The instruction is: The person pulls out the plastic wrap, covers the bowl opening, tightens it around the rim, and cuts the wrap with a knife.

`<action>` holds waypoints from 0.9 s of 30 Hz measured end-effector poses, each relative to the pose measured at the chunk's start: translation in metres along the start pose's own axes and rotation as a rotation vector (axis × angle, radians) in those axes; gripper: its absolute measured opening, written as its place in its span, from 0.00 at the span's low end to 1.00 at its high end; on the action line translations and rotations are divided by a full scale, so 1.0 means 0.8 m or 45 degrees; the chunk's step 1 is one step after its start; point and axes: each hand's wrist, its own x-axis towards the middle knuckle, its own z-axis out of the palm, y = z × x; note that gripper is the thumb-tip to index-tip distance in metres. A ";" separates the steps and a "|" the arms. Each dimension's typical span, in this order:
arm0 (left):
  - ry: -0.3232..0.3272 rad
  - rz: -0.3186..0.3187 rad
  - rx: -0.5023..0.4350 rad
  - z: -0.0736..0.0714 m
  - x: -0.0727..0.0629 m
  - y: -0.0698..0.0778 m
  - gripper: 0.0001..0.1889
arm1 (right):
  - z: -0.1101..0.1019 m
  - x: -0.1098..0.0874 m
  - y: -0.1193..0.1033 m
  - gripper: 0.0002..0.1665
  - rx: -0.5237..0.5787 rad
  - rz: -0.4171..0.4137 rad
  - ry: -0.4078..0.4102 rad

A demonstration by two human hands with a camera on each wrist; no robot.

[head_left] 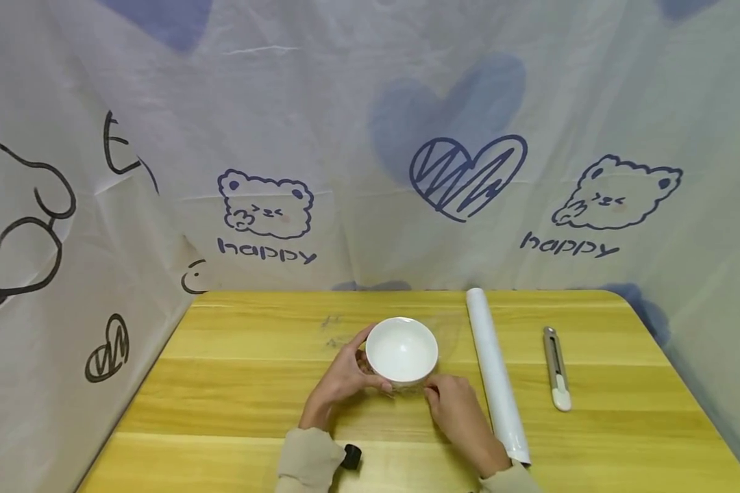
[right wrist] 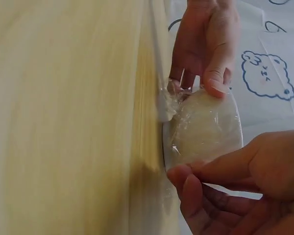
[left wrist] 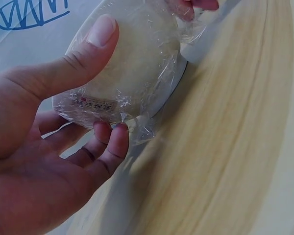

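Note:
A white bowl [head_left: 402, 349] stands upright on the wooden table, its outside covered in clear plastic wrap [left wrist: 139, 88]. My left hand [head_left: 345, 375] holds the bowl's left side; in the left wrist view the thumb lies along its wrapped wall and the fingers curl near the base. A small printed label [left wrist: 96, 104] shows through the film. At the bowl's near right side, my right hand [head_left: 460, 414] pinches the wrap low down between thumb and forefinger. Crumpled film [right wrist: 169, 105] bunches by the base in the right wrist view. The far side of the bowl is hidden there.
A long white roll [head_left: 498, 376] lies right of the right hand, close to that forearm. Farther right is a utility knife [head_left: 556, 370] with a white end. Behind the table [head_left: 234, 383] hangs a printed cloth [head_left: 358, 137].

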 end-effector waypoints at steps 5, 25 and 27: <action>-0.034 0.003 -0.096 0.003 0.001 -0.003 0.59 | 0.003 -0.005 0.007 0.07 0.227 0.004 -0.191; -0.114 0.078 -0.344 -0.031 -0.011 -0.017 0.51 | -0.023 0.007 0.031 0.33 0.233 0.198 -0.017; -0.114 0.061 -0.329 -0.023 -0.007 -0.011 0.56 | -0.017 0.007 0.030 0.33 0.194 0.184 -0.007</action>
